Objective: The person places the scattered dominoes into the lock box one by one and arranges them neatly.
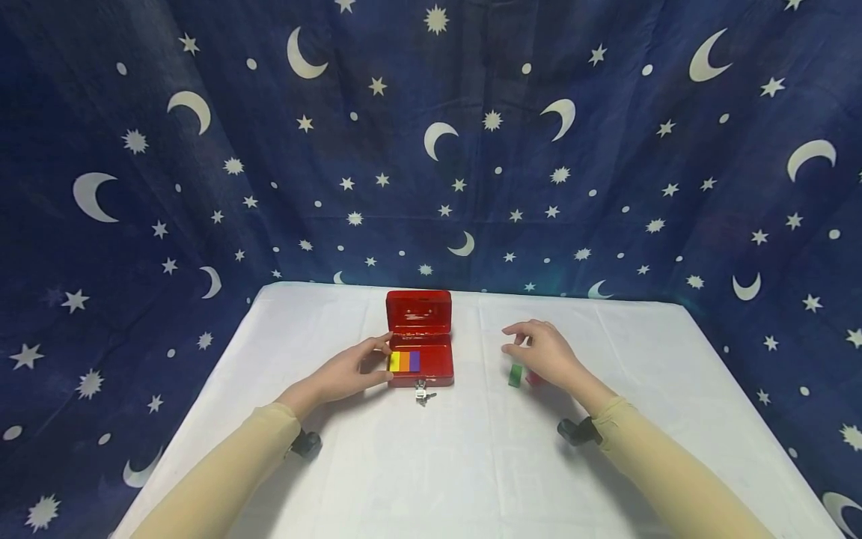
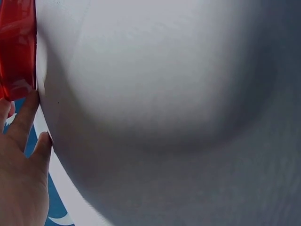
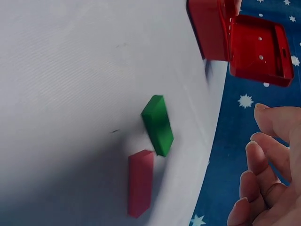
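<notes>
A small red metal box (image 1: 438, 363) stands on the table with its lid (image 1: 419, 308) raised at the back. Inside, toward the left, yellow (image 1: 393, 362), orange (image 1: 404, 362) and purple (image 1: 414, 362) blocks lie side by side. My left hand (image 1: 343, 372) rests against the left side of the box, thumb near the front corner and fingers farther back. Over the table to the right, my right hand (image 1: 548, 355) hovers with loosely bent fingers and holds nothing. Beneath it lie a green block (image 3: 158, 126) and a pinkish-red block (image 3: 140, 183), close together.
At the front of the box hangs a lock with keys (image 1: 421, 392). A white cloth (image 1: 431, 471) covers the table. Behind it and at both sides hangs a dark blue curtain (image 1: 404, 247) with moons and stars.
</notes>
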`<state>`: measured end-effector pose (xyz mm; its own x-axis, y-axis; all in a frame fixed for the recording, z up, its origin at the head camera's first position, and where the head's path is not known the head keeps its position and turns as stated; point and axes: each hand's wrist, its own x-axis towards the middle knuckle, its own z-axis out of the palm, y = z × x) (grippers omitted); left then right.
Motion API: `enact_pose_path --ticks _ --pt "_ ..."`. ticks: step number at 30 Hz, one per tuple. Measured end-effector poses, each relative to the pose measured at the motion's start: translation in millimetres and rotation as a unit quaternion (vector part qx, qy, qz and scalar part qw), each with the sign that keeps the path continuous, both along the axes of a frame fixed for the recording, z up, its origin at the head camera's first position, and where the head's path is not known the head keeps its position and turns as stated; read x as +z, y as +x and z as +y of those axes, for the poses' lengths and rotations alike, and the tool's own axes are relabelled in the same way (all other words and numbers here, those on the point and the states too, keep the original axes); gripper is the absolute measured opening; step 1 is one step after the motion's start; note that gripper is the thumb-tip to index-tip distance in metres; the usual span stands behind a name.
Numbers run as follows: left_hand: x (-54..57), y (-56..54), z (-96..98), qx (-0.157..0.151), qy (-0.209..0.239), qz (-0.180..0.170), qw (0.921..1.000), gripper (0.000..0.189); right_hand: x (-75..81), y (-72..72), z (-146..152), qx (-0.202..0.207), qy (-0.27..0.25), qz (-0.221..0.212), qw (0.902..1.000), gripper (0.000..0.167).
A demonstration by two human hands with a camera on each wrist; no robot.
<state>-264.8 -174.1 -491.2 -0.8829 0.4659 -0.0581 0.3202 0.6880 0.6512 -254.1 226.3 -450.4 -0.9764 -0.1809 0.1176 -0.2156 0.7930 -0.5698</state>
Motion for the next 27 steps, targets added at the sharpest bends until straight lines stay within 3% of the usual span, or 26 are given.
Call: enact_pose_path --ticks 15,27 --pt "-1.6 1.9 0.9 0.007 0.012 -0.009 0.9999 0.048 -8.2 7.2 14.3 -0.006 -0.007 -0.009 0.9999 0.037" --pt "-2.1 1.9 0.7 0.004 0.003 0.009 0.9999 0.047 -20.7 17.3 25.8 -0.001 -0.016 -0.002 0.9999 0.034"
